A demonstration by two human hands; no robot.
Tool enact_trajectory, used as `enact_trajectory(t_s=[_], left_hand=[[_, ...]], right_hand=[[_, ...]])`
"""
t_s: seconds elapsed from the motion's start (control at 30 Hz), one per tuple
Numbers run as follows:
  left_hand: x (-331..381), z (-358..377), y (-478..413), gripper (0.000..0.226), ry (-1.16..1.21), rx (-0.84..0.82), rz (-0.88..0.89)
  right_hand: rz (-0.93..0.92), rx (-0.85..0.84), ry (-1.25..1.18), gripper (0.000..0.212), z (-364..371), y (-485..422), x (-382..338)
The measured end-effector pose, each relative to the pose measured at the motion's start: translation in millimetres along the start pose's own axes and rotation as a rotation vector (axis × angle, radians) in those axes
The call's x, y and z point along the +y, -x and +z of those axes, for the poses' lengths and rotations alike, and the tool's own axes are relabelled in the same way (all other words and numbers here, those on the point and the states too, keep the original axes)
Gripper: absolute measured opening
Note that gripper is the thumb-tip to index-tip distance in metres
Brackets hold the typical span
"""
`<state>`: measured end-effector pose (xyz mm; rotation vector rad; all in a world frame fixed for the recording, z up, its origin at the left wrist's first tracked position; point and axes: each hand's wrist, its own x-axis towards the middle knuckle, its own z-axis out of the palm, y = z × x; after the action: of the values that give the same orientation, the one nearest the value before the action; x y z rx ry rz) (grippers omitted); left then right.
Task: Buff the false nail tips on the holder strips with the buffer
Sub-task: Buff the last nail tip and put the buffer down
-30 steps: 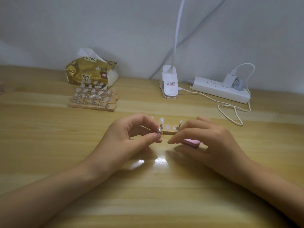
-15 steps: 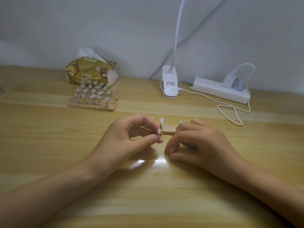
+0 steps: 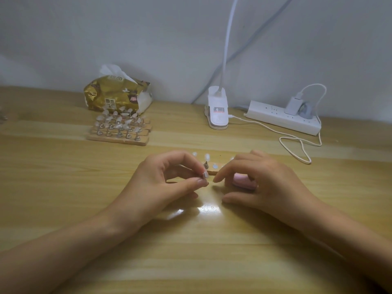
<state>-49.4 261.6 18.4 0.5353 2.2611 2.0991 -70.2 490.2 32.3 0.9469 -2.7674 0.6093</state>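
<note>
A short wooden holder strip (image 3: 214,171) lies on the table between my hands, with a nail tip on a metal stand (image 3: 206,159) upright on it. My left hand (image 3: 167,183) pinches another small metal stand with a nail tip (image 3: 205,175) between thumb and forefinger, just in front of the strip. My right hand (image 3: 267,183) is curled over the pink buffer (image 3: 244,181), which shows beneath its fingers; the forefinger points at the pinched tip and the thumb lies on the table.
More holder strips (image 3: 118,132) full of nail tips are stacked at the back left, in front of a gold tissue pack (image 3: 114,96). A white clip lamp (image 3: 217,111), a power strip (image 3: 282,117) and a looped cable (image 3: 297,145) sit at the back right.
My right hand has drawn slightly to the right and lifted its fingers, so the pink buffer shows again. My left hand keeps pinching the small stand in the same spot.
</note>
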Motion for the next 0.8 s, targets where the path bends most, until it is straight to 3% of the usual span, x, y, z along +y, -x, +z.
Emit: enact_trajectory(t_s=[0.33, 0.53, 0.67, 0.8], left_hand=[[-1, 1, 0, 0.005, -0.008, 0.004, -0.006], [2, 2, 0, 0.020, 0.031, 0.050, 0.032], [0, 1, 0, 0.008, 0.015, 0.033, 0.037], [0, 1, 0, 0.003, 0.012, 0.021, 0.050]], right_hand=[[-0.016, 0.073, 0.072, 0.015, 5, 2, -3], [-0.103, -0.061, -0.178, 0.020, 0, 3, -13], [-0.135, -0.164, -0.163, 0.029, 1, 6, -25], [-0.106, -0.154, -0.195, 0.015, 6, 7, -27]])
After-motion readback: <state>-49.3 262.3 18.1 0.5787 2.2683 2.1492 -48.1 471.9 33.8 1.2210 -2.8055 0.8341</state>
